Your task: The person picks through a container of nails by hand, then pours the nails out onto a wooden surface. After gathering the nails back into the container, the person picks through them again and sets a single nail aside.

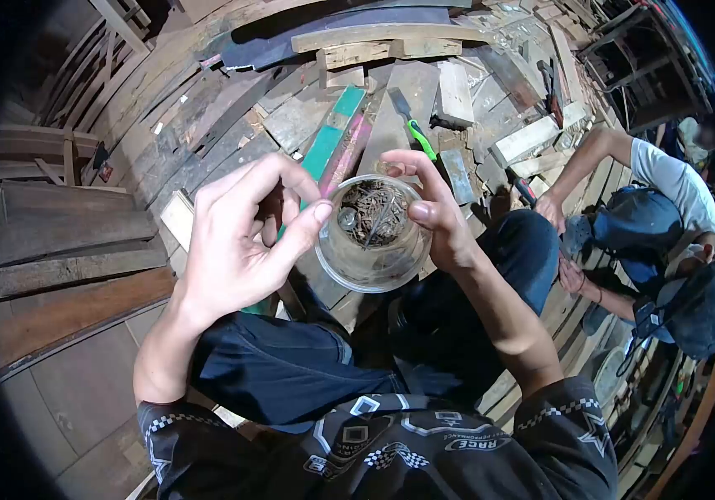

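Note:
A clear plastic cup (372, 265) with several rusty nails (372, 212) in it is held over my lap. My right hand (434, 208) grips the cup by its far and right rim. My left hand (245, 237) is at the cup's left rim, thumb and forefinger pinched together; whether a nail sits between them is hard to tell. Below are my dark blue trousers (282, 367) and a black shirt with a checkered pattern.
Wooden planks and offcuts (74, 250) cover the floor all around. A chisel with a green handle (414, 129) and a green and pink painted board (334, 137) lie ahead. At the right another person (666, 242) crouches, hands low near the floor.

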Available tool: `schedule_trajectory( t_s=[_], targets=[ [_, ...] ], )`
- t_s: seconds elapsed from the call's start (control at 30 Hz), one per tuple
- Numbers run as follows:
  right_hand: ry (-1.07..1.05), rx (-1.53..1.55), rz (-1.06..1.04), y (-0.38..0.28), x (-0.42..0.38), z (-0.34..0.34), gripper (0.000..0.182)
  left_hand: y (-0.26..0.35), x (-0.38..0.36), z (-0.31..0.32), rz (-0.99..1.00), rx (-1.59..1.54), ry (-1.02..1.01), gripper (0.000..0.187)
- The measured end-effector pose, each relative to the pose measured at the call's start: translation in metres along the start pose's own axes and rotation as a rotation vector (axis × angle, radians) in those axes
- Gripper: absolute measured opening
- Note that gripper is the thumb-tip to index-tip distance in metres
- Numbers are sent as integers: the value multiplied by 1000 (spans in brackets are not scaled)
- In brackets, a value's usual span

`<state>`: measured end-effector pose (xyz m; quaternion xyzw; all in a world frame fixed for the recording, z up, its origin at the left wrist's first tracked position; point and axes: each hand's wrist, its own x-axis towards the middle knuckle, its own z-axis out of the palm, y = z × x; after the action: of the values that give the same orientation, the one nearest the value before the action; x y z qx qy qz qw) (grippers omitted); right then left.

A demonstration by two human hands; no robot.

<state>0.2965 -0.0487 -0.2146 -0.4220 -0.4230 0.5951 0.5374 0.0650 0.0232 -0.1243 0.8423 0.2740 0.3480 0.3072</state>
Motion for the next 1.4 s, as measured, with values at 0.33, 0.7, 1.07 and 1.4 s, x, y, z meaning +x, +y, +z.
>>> schedule_trajectory(
  t_s=[0.33, 0.7, 1.07, 1.4],
  targets=[
    [16, 47, -4, 3, 1, 0, 66, 1, -1, -1, -6, 14, -13, 13],
    [19, 29, -16, -1, 1, 3, 66, 3, -2, -1, -16, 30, -44, 12],
    [22, 40, -25, -3, 2, 4, 65, 4, 1, -4, -56, 28, -92, 10],
    [20, 10, -29, -1, 2, 1, 64, 8, 2, -1, -76, 17, -106, 11]
  ],
)
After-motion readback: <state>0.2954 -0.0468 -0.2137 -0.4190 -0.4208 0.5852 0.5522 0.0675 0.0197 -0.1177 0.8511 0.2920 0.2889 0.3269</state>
